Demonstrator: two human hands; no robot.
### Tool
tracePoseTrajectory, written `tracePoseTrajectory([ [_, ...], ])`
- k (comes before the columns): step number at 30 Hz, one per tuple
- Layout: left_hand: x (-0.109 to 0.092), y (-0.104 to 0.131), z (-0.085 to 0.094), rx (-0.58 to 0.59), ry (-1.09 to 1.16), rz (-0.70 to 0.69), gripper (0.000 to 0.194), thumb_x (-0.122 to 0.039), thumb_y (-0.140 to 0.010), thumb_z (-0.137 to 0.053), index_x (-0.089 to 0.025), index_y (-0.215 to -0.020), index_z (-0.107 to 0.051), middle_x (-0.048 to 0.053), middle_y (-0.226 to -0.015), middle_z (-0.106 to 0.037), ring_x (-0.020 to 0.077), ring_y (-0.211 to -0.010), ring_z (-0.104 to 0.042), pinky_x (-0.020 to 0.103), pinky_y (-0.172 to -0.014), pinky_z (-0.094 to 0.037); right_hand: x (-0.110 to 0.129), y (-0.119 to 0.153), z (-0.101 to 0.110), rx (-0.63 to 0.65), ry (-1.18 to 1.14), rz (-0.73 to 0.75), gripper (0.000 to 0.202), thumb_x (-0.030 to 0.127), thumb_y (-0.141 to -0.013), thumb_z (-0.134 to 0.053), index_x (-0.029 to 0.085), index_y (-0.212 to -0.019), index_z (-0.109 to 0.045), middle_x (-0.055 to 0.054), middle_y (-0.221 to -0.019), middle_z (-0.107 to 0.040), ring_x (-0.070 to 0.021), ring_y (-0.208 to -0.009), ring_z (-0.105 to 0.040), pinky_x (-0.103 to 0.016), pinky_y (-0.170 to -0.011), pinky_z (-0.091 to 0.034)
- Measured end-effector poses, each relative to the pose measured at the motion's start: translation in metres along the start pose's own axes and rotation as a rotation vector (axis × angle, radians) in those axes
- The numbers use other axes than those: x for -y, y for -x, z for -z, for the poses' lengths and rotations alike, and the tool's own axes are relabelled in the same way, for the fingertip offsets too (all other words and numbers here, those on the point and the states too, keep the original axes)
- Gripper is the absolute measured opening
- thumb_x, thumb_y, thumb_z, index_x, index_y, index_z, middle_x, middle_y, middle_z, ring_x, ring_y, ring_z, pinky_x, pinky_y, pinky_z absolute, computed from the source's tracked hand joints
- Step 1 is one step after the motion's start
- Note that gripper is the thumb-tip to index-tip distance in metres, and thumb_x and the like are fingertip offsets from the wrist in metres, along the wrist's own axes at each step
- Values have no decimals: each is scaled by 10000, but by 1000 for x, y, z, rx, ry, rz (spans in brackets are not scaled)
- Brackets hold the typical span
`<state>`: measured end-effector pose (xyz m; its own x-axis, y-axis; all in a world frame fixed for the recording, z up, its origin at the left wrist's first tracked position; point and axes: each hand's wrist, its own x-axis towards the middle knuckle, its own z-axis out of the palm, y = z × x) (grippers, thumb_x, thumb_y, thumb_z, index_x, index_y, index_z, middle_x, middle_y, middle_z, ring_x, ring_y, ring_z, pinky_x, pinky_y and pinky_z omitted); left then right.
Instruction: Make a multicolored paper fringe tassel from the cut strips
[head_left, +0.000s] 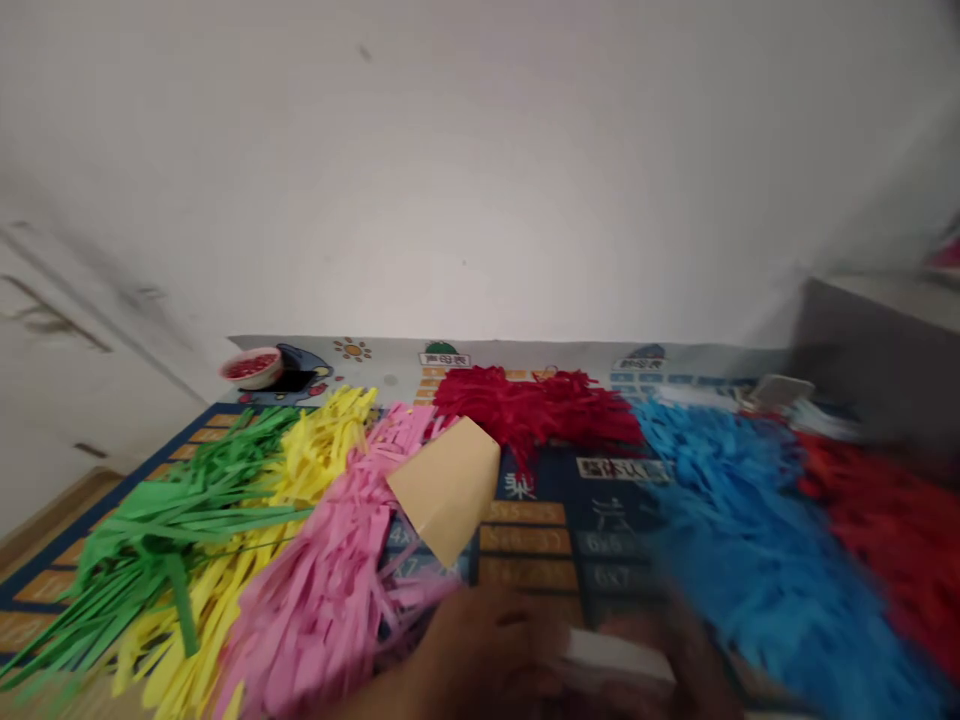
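At the bottom edge, my left hand has its fingers curled at the left end of a small white block-like thing, too blurred to name. My right hand is at the white thing's other side, dark and smeared by motion, so its fingers do not show clearly. A tan paper piece with folded-looking edges lies just beyond my left hand, partly over a pile of pink paper strips. Blue paper strips are heaped to the right of my right hand.
Green strips and yellow strips lie at left, crimson strips at the back, red strips at far right. A bowl of red bits stands at back left. The printed mat meets a white wall.
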<state>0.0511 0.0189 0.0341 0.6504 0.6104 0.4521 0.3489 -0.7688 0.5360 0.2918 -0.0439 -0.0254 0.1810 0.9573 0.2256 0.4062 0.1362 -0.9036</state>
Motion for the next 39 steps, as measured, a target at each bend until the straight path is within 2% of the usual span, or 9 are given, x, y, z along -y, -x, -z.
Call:
tracePoseTrajectory([
  [5,-18,-6,0,-53,41,-72,214,-234,-897,-589,-230,-1091,-678,84,-986,-745,184,-818,-712,242,-704,-573,19,21,16,-55,-17,67,872,299,-754,-751,377,-1466,-252,-35,-962,-723,-304,-845,-704,-448,-749,-605],
  [10,-28,8,-32,-138,4,-221,210,-197,-906,-564,-220,-1087,-667,69,-981,-741,147,-847,-710,206,-728,-576,11,53,14,-189,69,133,763,350,-821,-702,323,-1448,-267,-24,-894,-724,-255,-761,-701,-392,-748,-581],
  [13,-30,19,-51,-191,-15,-257,188,-204,-932,-520,-209,-1033,-678,70,-967,-746,155,-865,-714,229,-751,-583,6,66,22,-240,107,130,690,414,-808,-703,292,-1404,-376,-66,-1035,-688,-280,-941,-664,-442,-885,-526],
  [16,-39,28,-60,-175,-90,-250,215,-189,-922,-523,-197,-1088,-660,73,-951,-736,157,-832,-705,235,-709,-582,14,83,30,-415,26,126,658,491,-670,-805,271,-1241,-562,-117,-1287,-543,-363,-1215,-492,-529,-1019,-406],
  [18,-48,31,-61,-154,-153,-243,245,-186,-915,-516,-186,-1123,-647,80,-936,-722,160,-790,-694,237,-655,-576,21,97,23,-500,-154,116,506,590,-693,-745,276,-1075,-634,-115,-1235,-554,-368,-1190,-504,-531,-984,-432],
  [20,-57,33,-62,-144,-209,-253,261,-186,-915,-495,-178,-1129,-643,81,-910,-714,161,-753,-685,238,-618,-571,24,109,4,-466,-426,11,352,591,-750,-686,272,-896,-654,-78,-975,-626,-295,-942,-622,-439,-812,-532],
  [23,-65,34,-65,-167,-260,-287,253,-173,-915,-479,-172,-1102,-649,78,-911,-720,170,-785,-693,250,-652,-580,26,114,-30,-390,-890,-271,225,409,-692,-782,241,-714,-633,14,-654,-559,-159,-604,-554,-273,-592,-500],
  [26,-66,36,-70,-196,-304,-323,222,-186,-925,-506,-163,-1089,-653,84,-995,-729,182,-901,-697,272,-781,-583,30,109,-47,-423,-1159,-395,235,315,-614,-830,219,-672,-624,37,-616,-540,-124,-575,-504,-230,-579,-462],
  [39,-77,39,-79,-193,-300,-375,233,-151,-953,-461,-129,-1081,-655,95,-985,-698,178,-947,-653,283,-887,-524,51,106,-44,-640,-1170,-494,265,306,-519,-853,180,-628,-647,13,-604,-623,-128,-556,-538,-232,-550,-463],
])
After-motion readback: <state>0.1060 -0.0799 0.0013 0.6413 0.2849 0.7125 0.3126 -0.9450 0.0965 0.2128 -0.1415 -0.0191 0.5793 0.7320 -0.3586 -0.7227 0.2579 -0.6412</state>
